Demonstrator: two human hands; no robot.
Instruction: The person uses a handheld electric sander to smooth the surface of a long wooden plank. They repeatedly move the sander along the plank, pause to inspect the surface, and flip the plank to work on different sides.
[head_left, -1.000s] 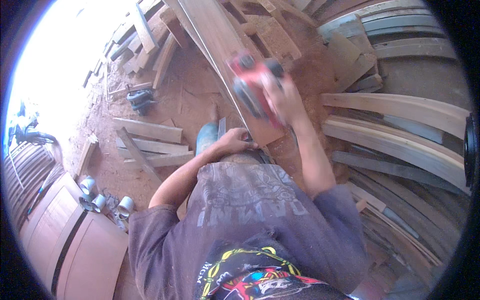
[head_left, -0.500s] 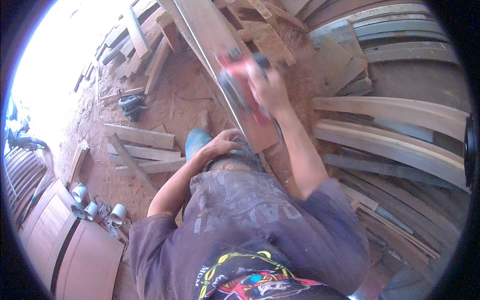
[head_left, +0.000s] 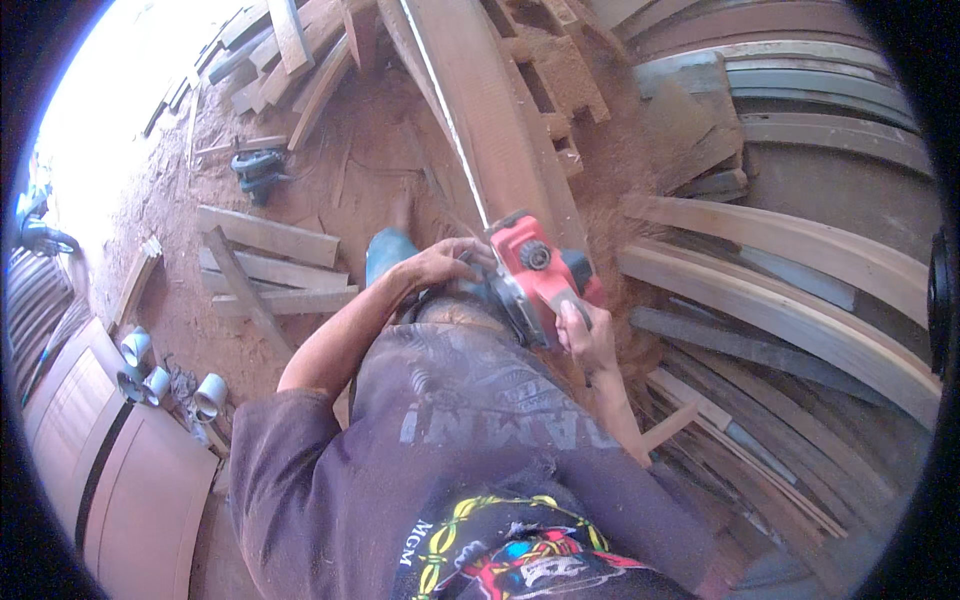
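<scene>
A red and black electric planer (head_left: pixel 535 270) sits on the near end of a long reddish wooden plank (head_left: pixel 480 120) that runs away from me. My right hand (head_left: pixel 585 335) grips the planer's rear handle. My left hand (head_left: pixel 440 265) rests on the plank's near end, just left of the planer and touching its front. A pale strip runs along the plank's left edge. My dark shirt hides the plank's closest end.
Curved wooden boards (head_left: pixel 790 290) are stacked at my right. Short planks (head_left: pixel 265 265) lie on the sawdust floor at my left, with another power tool (head_left: pixel 255 170) beyond. White pipe pieces (head_left: pixel 165 380) and a wooden door panel (head_left: pixel 110 470) lie at lower left.
My right hand has pulled the planer back along the plank toward my body. My left hand stayed at the plank's near end.
</scene>
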